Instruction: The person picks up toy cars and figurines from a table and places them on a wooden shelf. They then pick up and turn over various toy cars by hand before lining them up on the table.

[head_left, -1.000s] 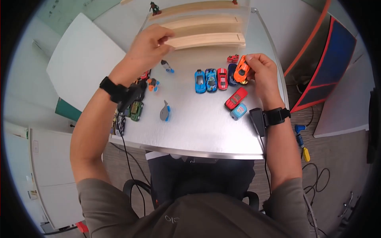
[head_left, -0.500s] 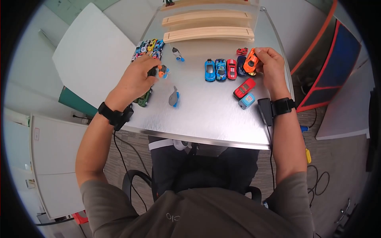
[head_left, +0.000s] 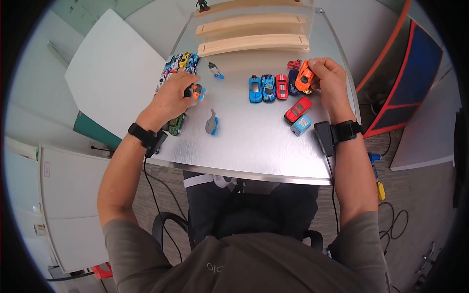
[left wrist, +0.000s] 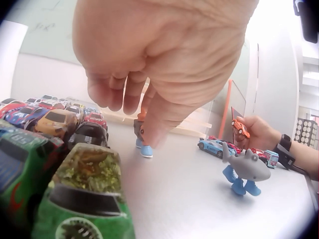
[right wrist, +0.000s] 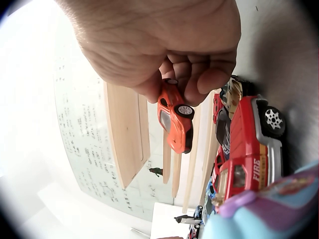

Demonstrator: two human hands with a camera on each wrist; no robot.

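My right hand pinches an orange toy car between thumb and fingers, over a row of toy cars. Beneath it are a dark blue car, a red striped car and two blue cars, one being the patterned car. My left hand reaches round an orange and grey figure with blue shoes, thumb and fingers spread apart on either side of it. The thumb partly hides the figure in the left wrist view. A black car stands close by.
A grey shark figure with blue shoes and another grey figure stand mid-table. Packed cars, including a green car, fill the left side. A red fire truck and light-blue car sit near my right wrist. Wooden shelves stand at the back.
My left hand has come down from near the shelves to the orange and grey figure. My right hand keeps the orange car over the row. The head view has shifted.
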